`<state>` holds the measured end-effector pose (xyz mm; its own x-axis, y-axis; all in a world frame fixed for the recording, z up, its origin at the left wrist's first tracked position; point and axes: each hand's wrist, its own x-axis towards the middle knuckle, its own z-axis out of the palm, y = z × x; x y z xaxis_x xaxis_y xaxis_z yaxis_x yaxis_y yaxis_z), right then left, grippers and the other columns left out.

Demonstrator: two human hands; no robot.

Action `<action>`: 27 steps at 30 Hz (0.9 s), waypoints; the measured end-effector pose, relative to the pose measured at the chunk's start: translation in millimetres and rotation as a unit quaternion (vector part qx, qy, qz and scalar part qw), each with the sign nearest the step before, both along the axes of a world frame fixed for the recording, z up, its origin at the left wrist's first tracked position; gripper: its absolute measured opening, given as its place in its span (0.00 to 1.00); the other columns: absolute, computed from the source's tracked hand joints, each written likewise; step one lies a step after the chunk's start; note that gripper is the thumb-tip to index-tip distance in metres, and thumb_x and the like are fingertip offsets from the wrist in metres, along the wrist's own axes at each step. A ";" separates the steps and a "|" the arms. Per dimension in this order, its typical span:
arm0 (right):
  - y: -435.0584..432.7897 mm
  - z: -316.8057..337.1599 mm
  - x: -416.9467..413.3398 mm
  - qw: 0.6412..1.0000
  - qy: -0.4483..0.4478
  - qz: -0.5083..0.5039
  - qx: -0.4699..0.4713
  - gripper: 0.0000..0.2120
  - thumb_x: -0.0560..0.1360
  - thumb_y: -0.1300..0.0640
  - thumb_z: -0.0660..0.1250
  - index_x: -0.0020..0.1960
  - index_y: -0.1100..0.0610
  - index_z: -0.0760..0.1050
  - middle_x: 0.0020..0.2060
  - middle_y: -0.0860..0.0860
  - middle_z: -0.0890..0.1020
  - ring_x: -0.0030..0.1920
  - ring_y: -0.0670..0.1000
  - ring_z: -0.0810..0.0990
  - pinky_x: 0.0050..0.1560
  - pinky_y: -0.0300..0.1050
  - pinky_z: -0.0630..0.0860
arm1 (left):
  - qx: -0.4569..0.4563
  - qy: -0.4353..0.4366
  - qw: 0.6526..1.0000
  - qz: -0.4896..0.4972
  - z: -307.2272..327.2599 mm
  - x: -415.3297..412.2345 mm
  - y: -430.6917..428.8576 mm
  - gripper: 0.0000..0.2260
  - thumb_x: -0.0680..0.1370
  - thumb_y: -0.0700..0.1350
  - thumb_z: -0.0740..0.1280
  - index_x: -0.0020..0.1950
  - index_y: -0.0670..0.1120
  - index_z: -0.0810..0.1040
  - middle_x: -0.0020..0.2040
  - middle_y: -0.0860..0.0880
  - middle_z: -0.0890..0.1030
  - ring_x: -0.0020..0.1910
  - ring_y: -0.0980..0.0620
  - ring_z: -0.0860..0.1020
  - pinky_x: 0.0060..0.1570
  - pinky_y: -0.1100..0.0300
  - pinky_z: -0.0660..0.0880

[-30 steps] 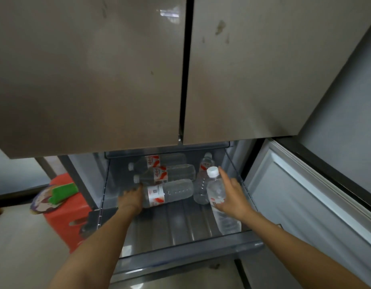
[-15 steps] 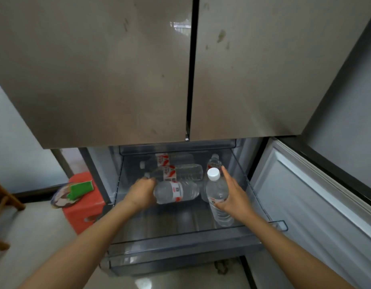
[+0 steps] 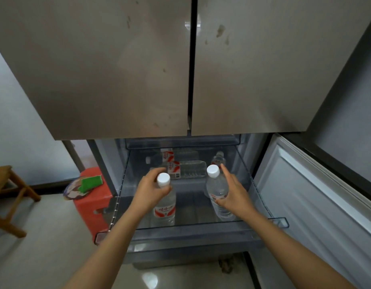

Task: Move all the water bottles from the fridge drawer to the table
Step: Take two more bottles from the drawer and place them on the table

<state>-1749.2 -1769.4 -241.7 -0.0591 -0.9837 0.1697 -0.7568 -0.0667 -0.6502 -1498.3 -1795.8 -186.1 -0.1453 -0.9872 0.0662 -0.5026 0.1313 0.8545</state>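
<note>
**Water bottles: a pair in hand, more waiting**

Low in the middle of the frame, the left bottle (image 3: 164,211), clear plastic with a white cap and a red-and-white label, stands upright. The left hand (image 3: 152,191) is wrapped round its shoulder just under the cap, so that grip is clamped on it. Just right of centre, the right bottle (image 3: 216,188), also clear and white-capped, leans a little. The right hand (image 3: 232,193) curls round its body with the forefinger stretched up beside the cap, and that grip is likewise closed on its bottle.

Both are within the transparent fridge drawer (image 3: 190,226), pulled out beneath two closed steel-coloured fridge doors (image 3: 118,69). Whether their bases rest on the drawer floor I cannot tell. At the drawer's rear, mid-frame, the back bottles (image 3: 190,171) lie on their sides, with another clear one (image 3: 217,158) toward the rear right. At the left, a red plastic stool (image 3: 93,201) carries a green block (image 3: 92,182).

The step in hand looks like the lift-out of a pair, and the task seems far from done, since several bottles remain. Next, both should rise clear of the drawer's front wall without knocking together, then be carried to the table, which is out of view. The left grip sits high near the neck, so that bottle may swing or slip.
</note>
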 end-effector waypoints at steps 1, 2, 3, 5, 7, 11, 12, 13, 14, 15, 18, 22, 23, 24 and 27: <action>-0.1 -0.3 0.1 1.000 -0.002 0.003 0.002 0.51 0.65 0.55 0.76 0.70 0.34 0.42 0.69 0.49 0.64 0.68 0.54 0.66 0.65 0.51 0.69 | 0.001 0.009 1.000 0.022 -5.9 0.3 2.4 0.22 0.70 0.38 0.71 0.62 0.47 0.72 0.57 0.46 0.76 0.53 0.49 0.75 0.53 0.54 0.74; -0.4 -0.7 -0.1 1.000 -0.004 0.005 0.004 0.51 0.65 0.55 0.76 0.72 0.37 0.44 0.69 0.50 0.64 0.68 0.54 0.66 0.65 0.52 0.70 | 0.005 0.008 0.999 0.043 -11.3 0.6 4.5 0.22 0.70 0.39 0.72 0.62 0.47 0.72 0.58 0.45 0.76 0.55 0.47 0.74 0.55 0.50 0.74; -1.2 -0.9 -0.4 1.000 -0.006 0.006 0.005 0.50 0.65 0.56 0.76 0.73 0.40 0.46 0.69 0.50 0.64 0.68 0.54 0.66 0.65 0.53 0.70 | 0.012 0.007 0.998 0.063 -15.9 0.8 6.4 0.23 0.69 0.40 0.73 0.63 0.48 0.71 0.58 0.45 0.76 0.58 0.45 0.73 0.57 0.46 0.73; -1.9 -1.9 -0.3 1.000 -0.005 0.015 0.010 0.50 0.65 0.56 0.76 0.74 0.43 0.47 0.68 0.51 0.64 0.68 0.55 0.66 0.65 0.52 0.70 | 0.041 -0.001 0.995 0.095 -26.0 2.6 11.3 0.29 0.67 0.43 0.75 0.64 0.48 0.68 0.60 0.44 0.74 0.62 0.43 0.71 0.60 0.43 0.71; -2.2 -3.3 -0.4 1.000 -0.007 0.009 0.019 0.50 0.65 0.56 0.76 0.75 0.43 0.45 0.67 0.52 0.64 0.67 0.55 0.66 0.65 0.51 0.69 | 0.075 -0.070 0.990 0.091 -36.5 3.5 17.2 0.36 0.64 0.48 0.77 0.67 0.47 0.63 0.63 0.43 0.72 0.64 0.41 0.69 0.61 0.43 0.70; -3.3 -5.1 -1.9 0.999 -0.030 -0.006 0.041 0.49 0.66 0.57 0.76 0.75 0.46 0.46 0.64 0.55 0.66 0.67 0.56 0.65 0.67 0.51 0.65 | 0.051 -0.121 0.985 0.112 -49.4 -1.8 26.6 0.37 0.63 0.46 0.77 0.66 0.48 0.60 0.61 0.41 0.72 0.58 0.40 0.73 0.52 0.49 0.73; -3.7 -5.0 -2.4 0.999 -0.029 -0.005 0.045 0.49 0.66 0.57 0.75 0.75 0.46 0.47 0.64 0.55 0.66 0.68 0.56 0.64 0.67 0.51 0.64 | 0.044 -0.105 0.986 0.124 -49.4 -2.9 26.7 0.35 0.63 0.45 0.77 0.64 0.48 0.62 0.59 0.43 0.73 0.56 0.42 0.74 0.49 0.52 0.73; -3.7 -5.2 -2.7 0.999 -0.026 -0.003 0.043 0.48 0.66 0.57 0.75 0.75 0.46 0.48 0.64 0.55 0.66 0.68 0.55 0.64 0.67 0.51 0.64 | 0.040 -0.092 0.987 0.129 -48.5 -3.0 26.3 0.33 0.63 0.45 0.77 0.62 0.48 0.63 0.58 0.44 0.74 0.54 0.44 0.75 0.46 0.55 0.72; -3.6 -5.4 -2.8 0.999 -0.022 0.000 0.039 0.47 0.66 0.56 0.75 0.74 0.46 0.50 0.65 0.54 0.66 0.67 0.55 0.64 0.67 0.50 0.64 | 0.038 -0.082 0.987 0.130 -47.7 -2.6 25.6 0.32 0.62 0.44 0.77 0.60 0.49 0.64 0.55 0.46 0.75 0.51 0.46 0.75 0.44 0.56 0.71; -3.5 -5.6 -3.0 0.999 -0.015 0.002 0.032 0.45 0.66 0.56 0.75 0.74 0.46 0.51 0.65 0.54 0.67 0.67 0.55 0.64 0.66 0.50 0.64 | 0.037 -0.073 0.988 0.133 -47.4 -2.1 25.2 0.31 0.62 0.44 0.77 0.59 0.49 0.64 0.53 0.48 0.76 0.49 0.47 0.75 0.43 0.57 0.71; -1.8 -4.8 -3.9 1.000 -0.015 0.008 0.019 0.42 0.66 0.55 0.75 0.73 0.47 0.56 0.65 0.52 0.68 0.66 0.55 0.68 0.64 0.51 0.69 | 0.023 -0.052 0.987 0.149 -47.0 -0.8 27.7 0.31 0.61 0.43 0.77 0.59 0.49 0.65 0.47 0.51 0.74 0.47 0.49 0.74 0.40 0.59 0.70; 1.7 0.9 -2.4 0.999 -0.033 0.027 0.027 0.41 0.65 0.55 0.76 0.71 0.46 0.58 0.65 0.49 0.69 0.64 0.53 0.70 0.60 0.44 0.69 | -0.005 0.044 0.984 0.173 -41.2 4.6 32.8 0.34 0.61 0.41 0.78 0.61 0.49 0.67 0.50 0.53 0.73 0.49 0.53 0.72 0.43 0.64 0.71; 2.8 4.6 -0.1 0.998 -0.044 0.032 0.022 0.41 0.64 0.55 0.76 0.71 0.46 0.58 0.64 0.48 0.69 0.64 0.51 0.70 0.59 0.42 0.67 | -0.020 0.077 0.980 0.181 -37.7 7.2 34.4 0.34 0.60 0.41 0.79 0.61 0.50 0.67 0.50 0.54 0.74 0.50 0.53 0.73 0.45 0.62 0.71; 4.3 9.9 3.3 0.998 -0.054 0.039 0.013 0.41 0.64 0.55 0.76 0.71 0.46 0.59 0.63 0.46 0.69 0.63 0.50 0.70 0.58 0.40 0.67 | -0.037 0.104 0.976 0.188 -33.1 9.4 36.6 0.33 0.60 0.40 0.79 0.60 0.51 0.67 0.50 0.55 0.74 0.52 0.53 0.73 0.46 0.62 0.71; 6.9 38.8 21.4 0.993 -0.064 0.093 -0.032 0.40 0.64 0.55 0.77 0.65 0.36 0.58 0.56 0.39 0.68 0.61 0.44 0.69 0.57 0.37 0.66 | -0.099 0.155 0.964 0.193 -10.7 17.9 46.9 0.33 0.59 0.41 0.79 0.56 0.61 0.67 0.50 0.62 0.73 0.51 0.59 0.73 0.44 0.69 0.69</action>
